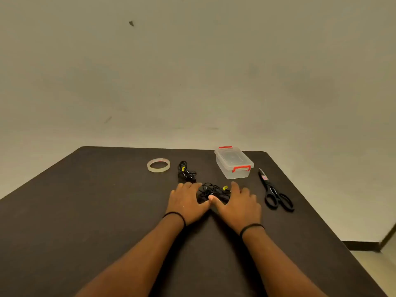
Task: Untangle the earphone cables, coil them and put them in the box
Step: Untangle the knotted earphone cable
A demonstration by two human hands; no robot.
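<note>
A tangled bundle of black earphone cable (211, 190) with a small yellow tag lies on the dark table between my hands. My left hand (186, 201) lies flat at its left side, fingers straight. My right hand (239, 203) lies flat at its right side, and its thumb touches the bundle's near edge. A second black cable bundle (186, 172) with a yellow tag sits farther back, apart from both hands. The clear plastic box (234, 162) with red clips stands at the back right, its lid on.
A roll of clear tape (158, 165) lies at the back, left of the second bundle. Black scissors (274, 191) lie to the right of my right hand. The dark table (85, 211) ends close behind the box, and its right edge runs diagonally past the scissors.
</note>
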